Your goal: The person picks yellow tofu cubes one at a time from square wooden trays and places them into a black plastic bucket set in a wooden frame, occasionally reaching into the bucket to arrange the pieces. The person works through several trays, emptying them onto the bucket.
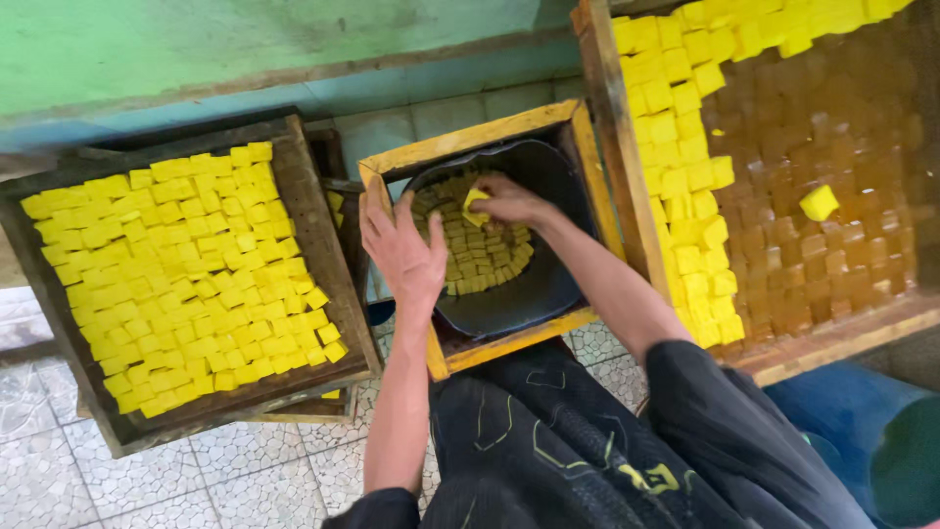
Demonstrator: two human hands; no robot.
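Observation:
A dark bucket (548, 284) sits inside a yellow wooden frame (470, 139) in front of me. Rows of pale yellow cubes (480, 257) lie packed inside it. My right hand (509, 203) reaches into the bucket and is shut on one bright yellow cube (475, 201), just above the packed ones. My left hand (403, 250) rests open on the bucket's left rim, fingers spread.
A dark wooden tray (304, 211) full of bright yellow cubes (186, 274) stands on the left, stacked on another tray. A large wooden tray (612, 127) on the right holds yellow cubes and darker brown ones. Tiled floor (245, 470) below; a blue drum (862, 431) at lower right.

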